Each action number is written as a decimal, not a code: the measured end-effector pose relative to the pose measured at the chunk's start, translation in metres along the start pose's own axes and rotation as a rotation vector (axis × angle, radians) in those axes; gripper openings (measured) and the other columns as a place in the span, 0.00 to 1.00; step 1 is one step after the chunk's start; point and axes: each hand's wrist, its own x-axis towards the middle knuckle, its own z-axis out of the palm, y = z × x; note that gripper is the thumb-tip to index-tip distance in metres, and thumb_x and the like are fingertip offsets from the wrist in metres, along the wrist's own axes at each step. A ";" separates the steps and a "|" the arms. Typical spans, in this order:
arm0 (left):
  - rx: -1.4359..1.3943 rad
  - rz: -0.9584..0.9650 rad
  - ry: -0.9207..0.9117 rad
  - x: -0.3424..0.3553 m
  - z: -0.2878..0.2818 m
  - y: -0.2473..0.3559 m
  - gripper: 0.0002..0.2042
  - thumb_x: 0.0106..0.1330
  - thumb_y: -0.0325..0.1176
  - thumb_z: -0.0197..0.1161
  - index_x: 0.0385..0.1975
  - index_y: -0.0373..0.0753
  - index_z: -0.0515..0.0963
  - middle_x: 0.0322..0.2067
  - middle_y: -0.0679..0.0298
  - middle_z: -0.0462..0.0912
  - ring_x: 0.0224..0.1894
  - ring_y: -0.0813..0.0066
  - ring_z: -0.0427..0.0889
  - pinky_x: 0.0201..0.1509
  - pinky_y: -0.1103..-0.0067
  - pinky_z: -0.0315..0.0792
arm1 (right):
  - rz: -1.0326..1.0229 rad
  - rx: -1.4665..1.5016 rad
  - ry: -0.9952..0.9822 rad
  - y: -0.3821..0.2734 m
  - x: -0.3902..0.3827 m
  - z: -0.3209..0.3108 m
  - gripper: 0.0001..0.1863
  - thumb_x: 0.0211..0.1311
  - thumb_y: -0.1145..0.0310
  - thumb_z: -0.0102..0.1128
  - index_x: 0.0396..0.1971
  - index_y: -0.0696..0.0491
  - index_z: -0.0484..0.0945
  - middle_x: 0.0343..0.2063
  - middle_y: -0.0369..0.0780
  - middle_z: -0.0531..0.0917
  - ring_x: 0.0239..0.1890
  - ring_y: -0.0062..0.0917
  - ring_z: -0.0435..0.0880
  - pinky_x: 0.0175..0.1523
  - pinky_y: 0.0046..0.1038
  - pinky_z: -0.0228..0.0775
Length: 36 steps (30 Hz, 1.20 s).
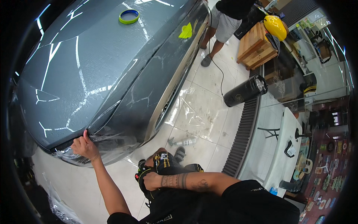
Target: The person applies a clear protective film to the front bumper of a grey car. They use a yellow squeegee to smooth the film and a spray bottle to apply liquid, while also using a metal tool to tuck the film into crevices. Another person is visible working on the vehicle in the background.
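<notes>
My left hand [84, 146] is at the lower front corner of the grey car [63, 97], thumb raised and fingers curled on the edge of a clear film [112, 151] that hangs in wrinkles along the bumper and side. My right hand [153, 181] is at a black pouch with bright green trim [143, 173] at my waist; its fingers are hidden. A green tape roll [129, 16] lies on the bonnet, and a bright yellow-green squeegee [185, 30] sits farther along the side. A spray bottle [184, 141] lies on the floor beside my feet.
Another person [223, 24] stands beside the car. A black cylinder [242, 93] and hose lie on the tiles [201, 119]. A wooden crate [250, 44] with a yellow object, a floor grate [242, 138] and a white table [279, 149] line the right.
</notes>
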 end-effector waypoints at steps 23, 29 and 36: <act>-0.034 -0.063 -0.053 -0.017 -0.025 -0.036 0.18 0.57 0.44 0.65 0.12 0.44 0.69 0.20 0.68 0.66 0.29 0.65 0.66 0.32 0.70 0.54 | 0.007 -0.159 0.296 -0.067 -0.021 -0.006 0.08 0.49 0.69 0.55 0.23 0.53 0.84 0.24 0.42 0.84 0.28 0.33 0.84 0.29 0.33 0.75; -0.038 -0.090 -0.054 -0.022 -0.026 -0.048 0.18 0.56 0.45 0.65 0.12 0.44 0.68 0.20 0.70 0.66 0.30 0.67 0.67 0.33 0.71 0.54 | 0.063 -0.260 0.401 -0.061 -0.006 -0.015 0.09 0.50 0.67 0.55 0.16 0.50 0.82 0.21 0.38 0.83 0.26 0.28 0.83 0.29 0.31 0.73; -0.035 -0.107 -0.086 -0.024 -0.024 -0.046 0.17 0.57 0.45 0.64 0.13 0.45 0.69 0.20 0.70 0.65 0.30 0.68 0.66 0.33 0.71 0.53 | -0.641 -0.006 0.353 -0.065 -0.072 -0.090 0.05 0.40 0.68 0.59 0.19 0.53 0.79 0.16 0.41 0.77 0.24 0.36 0.80 0.29 0.35 0.69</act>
